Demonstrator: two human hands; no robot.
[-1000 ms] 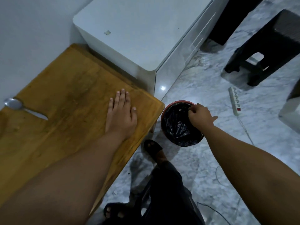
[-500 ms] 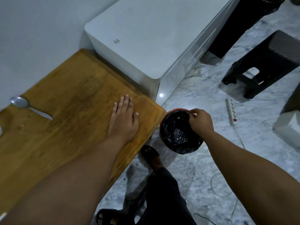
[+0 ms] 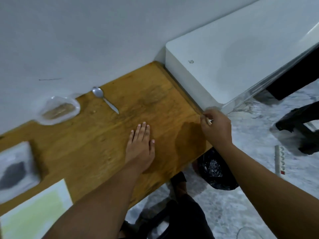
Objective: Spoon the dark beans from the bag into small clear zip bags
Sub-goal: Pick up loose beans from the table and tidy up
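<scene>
Left fingers (image 3: 143,131) flat, spoon (image 3: 104,99) diagonal, bowl toward wall (image 3: 69,40)

The wooden table (image 3: 164,100) runs from the lower left of the frame up to the centre, its far edge against the wall. Along that far side lie a metal spoon (image 3: 103,98) and, left of it, a clear bag (image 3: 59,109) with pale brown contents. At the left edge sits a blurred white bag (image 3: 15,169) holding a dark heap, a pale green sheet (image 3: 34,213) lies below it, and the left hand (image 3: 140,147) rests flat on bare wood near the centre.
</scene>
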